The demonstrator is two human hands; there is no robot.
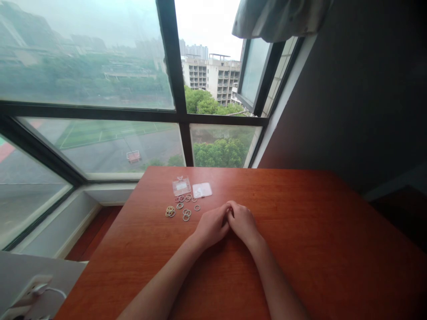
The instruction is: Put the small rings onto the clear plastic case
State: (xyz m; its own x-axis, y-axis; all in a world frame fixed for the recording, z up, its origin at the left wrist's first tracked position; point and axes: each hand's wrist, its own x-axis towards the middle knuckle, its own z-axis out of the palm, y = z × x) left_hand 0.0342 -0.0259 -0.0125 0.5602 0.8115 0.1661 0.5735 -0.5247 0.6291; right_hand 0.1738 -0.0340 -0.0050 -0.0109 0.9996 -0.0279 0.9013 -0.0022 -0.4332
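My left hand [211,226] and my right hand [243,222] rest on a reddish-brown wooden table [316,249], fingertips meeting at the middle; whether a small item is pinched between them is hidden. Several small rings [182,207] lie scattered on the table just left of and beyond my left hand. Behind the rings sit a small clear plastic box [181,185] and its flat clear lid [202,190], side by side.
A large window with dark frames [182,116] stands beyond the table's far edge, an open pane at right. A dark wall [360,89] runs along the right. A white plug and cable [36,291] lie on a surface at bottom left.
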